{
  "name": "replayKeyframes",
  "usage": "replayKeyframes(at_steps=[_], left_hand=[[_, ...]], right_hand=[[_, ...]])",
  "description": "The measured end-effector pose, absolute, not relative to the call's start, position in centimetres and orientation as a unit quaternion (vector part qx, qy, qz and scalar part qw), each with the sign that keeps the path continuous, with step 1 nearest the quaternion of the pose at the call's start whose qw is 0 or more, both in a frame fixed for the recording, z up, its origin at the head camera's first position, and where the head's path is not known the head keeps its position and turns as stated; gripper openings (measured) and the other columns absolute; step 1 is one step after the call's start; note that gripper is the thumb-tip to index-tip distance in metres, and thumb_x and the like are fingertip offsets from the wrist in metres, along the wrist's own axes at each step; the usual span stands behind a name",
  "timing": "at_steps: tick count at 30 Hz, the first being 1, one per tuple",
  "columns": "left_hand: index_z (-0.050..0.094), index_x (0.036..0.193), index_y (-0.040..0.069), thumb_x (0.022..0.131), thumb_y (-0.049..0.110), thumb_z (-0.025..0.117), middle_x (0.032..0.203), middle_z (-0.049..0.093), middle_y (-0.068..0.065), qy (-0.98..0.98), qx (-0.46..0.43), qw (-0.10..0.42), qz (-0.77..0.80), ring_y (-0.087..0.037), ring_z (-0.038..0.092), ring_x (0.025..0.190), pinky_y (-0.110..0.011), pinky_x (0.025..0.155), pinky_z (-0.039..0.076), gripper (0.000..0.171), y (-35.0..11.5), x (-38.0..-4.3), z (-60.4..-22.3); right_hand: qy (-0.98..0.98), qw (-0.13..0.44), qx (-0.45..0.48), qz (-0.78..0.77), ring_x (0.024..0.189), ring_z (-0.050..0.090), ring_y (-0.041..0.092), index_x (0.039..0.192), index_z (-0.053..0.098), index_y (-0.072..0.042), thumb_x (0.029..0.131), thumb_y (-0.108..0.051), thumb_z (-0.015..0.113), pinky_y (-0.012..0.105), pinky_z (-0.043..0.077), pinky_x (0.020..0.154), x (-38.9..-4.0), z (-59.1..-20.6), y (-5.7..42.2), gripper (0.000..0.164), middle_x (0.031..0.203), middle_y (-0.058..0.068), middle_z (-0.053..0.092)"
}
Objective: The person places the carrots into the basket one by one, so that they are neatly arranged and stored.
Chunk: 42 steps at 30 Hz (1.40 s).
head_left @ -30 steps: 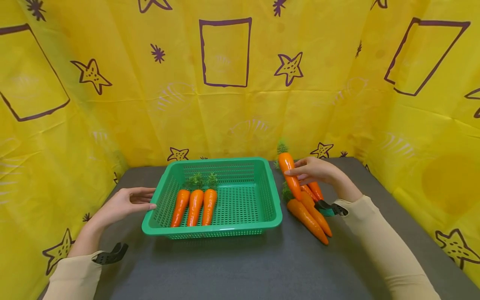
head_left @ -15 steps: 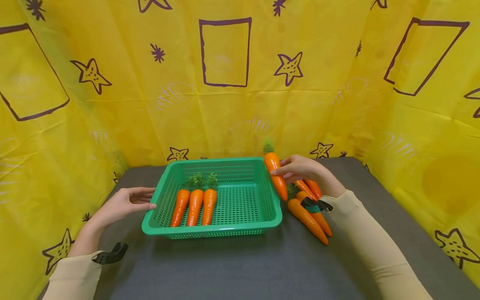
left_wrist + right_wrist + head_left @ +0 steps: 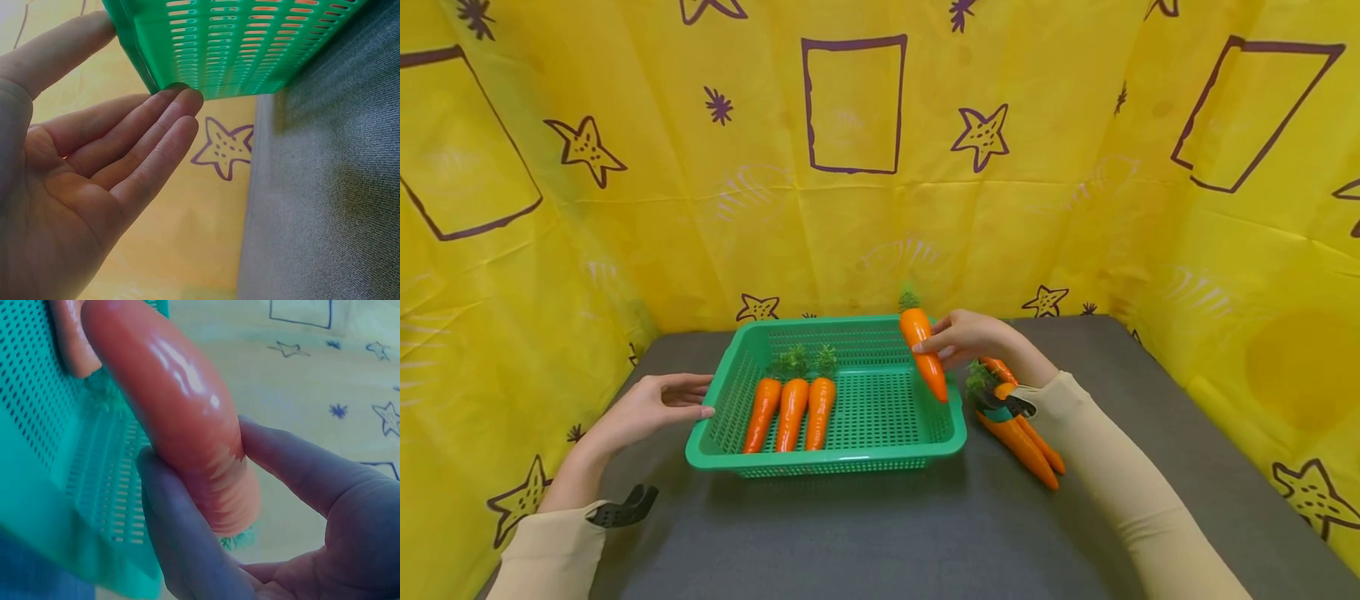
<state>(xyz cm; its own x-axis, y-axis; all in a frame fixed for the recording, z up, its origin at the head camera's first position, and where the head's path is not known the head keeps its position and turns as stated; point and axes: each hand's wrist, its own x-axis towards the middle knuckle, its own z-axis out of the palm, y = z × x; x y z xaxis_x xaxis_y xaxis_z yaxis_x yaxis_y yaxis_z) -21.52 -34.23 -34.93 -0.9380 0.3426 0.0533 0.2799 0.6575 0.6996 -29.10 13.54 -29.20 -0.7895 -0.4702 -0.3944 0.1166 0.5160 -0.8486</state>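
Thumb and fingertips of my right hand (image 3: pixel 964 335) pinch an orange toy carrot (image 3: pixel 924 354) with a green leafy top. It is held tilted, top away from me, over the right side of a green plastic basket (image 3: pixel 823 457). The right wrist view shows the carrot (image 3: pixel 181 406) between thumb and fingers, with the basket wall (image 3: pixel 37 481) beside it. Inside the basket, three carrots (image 3: pixel 792 415) lie side by side on the left. My left hand (image 3: pixel 638 407) touches the basket's left rim with fairly straight fingers; the left wrist view has these fingers (image 3: pixel 156 150) against the rim.
More carrots (image 3: pixel 1021 446) lie in a pile on the dark grey table (image 3: pixel 850 542), right of the basket and partly under my right wrist. A yellow cloth (image 3: pixel 850 233) with drawn stars surrounds the table at the back and sides.
My right hand has carried the carrot leftward from above the pile, past the basket's right rim, to over the basket. The left hand has stayed at the rim.
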Motion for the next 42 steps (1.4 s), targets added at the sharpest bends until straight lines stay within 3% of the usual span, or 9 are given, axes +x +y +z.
replayKeyframes(at_steps=[10, 18, 26, 32, 42], left_hand=[[0.053, 0.133, 0.003, 0.085, 0.031, 0.072, 0.118, 0.065, -0.014, 0.911, 0.171, 0.042, 0.372, -0.005, 0.066, 0.096, -0.023, 0.077, 0.054, 0.059, -34.1, -21.6, -34.8], [0.053, 0.133, 0.002, 0.085, 0.031, 0.072, 0.119, 0.065, -0.014, 0.910, 0.173, 0.040, 0.374, -0.004, 0.065, 0.096, -0.023, 0.078, 0.054, 0.059, -34.1, -21.6, -34.8], [0.053, 0.133, 0.003, 0.085, 0.031, 0.072, 0.119, 0.065, -0.014, 0.911, 0.175, 0.039, 0.372, -0.007, 0.066, 0.097, -0.023, 0.078, 0.054, 0.059, -34.1, -21.6, -34.7], [0.053, 0.133, 0.003, 0.084, 0.032, 0.072, 0.118, 0.065, -0.013, 0.912, 0.169, 0.040, 0.371, -0.009, 0.066, 0.097, -0.023, 0.078, 0.054, 0.060, -34.2, -21.6, -34.8], [0.053, 0.133, 0.003, 0.084, 0.032, 0.073, 0.118, 0.065, -0.013, 0.911, 0.170, 0.040, 0.374, -0.010, 0.067, 0.097, -0.023, 0.078, 0.054, 0.060, -34.3, -21.6, -35.0]], right_hand=[[0.800, 0.335, -0.129, -0.481, 0.092, 0.069, 0.021, 0.123, 0.054, 0.004, 0.088, -0.021, 0.069, 0.037, 0.055, 0.084, -29.4, -29.5, 10.8, 0.046, 0.108, 0.014, 0.066], [0.793, 0.363, -0.127, -0.472, 0.104, 0.066, 0.026, 0.128, 0.052, 0.004, 0.087, -0.021, 0.069, 0.039, 0.054, 0.087, -29.7, -30.1, 8.7, 0.051, 0.113, 0.015, 0.065], [0.791, 0.382, -0.122, -0.461, 0.097, 0.068, 0.023, 0.121, 0.059, 0.002, 0.088, -0.019, 0.069, 0.043, 0.050, 0.093, -29.9, -30.8, 6.8, 0.040, 0.108, 0.015, 0.068], [0.788, 0.396, -0.123, -0.455, 0.094, 0.069, 0.024, 0.117, 0.061, 0.004, 0.088, -0.017, 0.068, 0.037, 0.055, 0.084, -29.8, -31.6, 5.6, 0.036, 0.105, 0.016, 0.068], [0.791, 0.401, -0.113, -0.448, 0.091, 0.068, 0.024, 0.107, 0.064, 0.005, 0.087, -0.017, 0.070, 0.035, 0.057, 0.079, -30.0, -33.2, 4.1, 0.031, 0.106, 0.016, 0.066]])
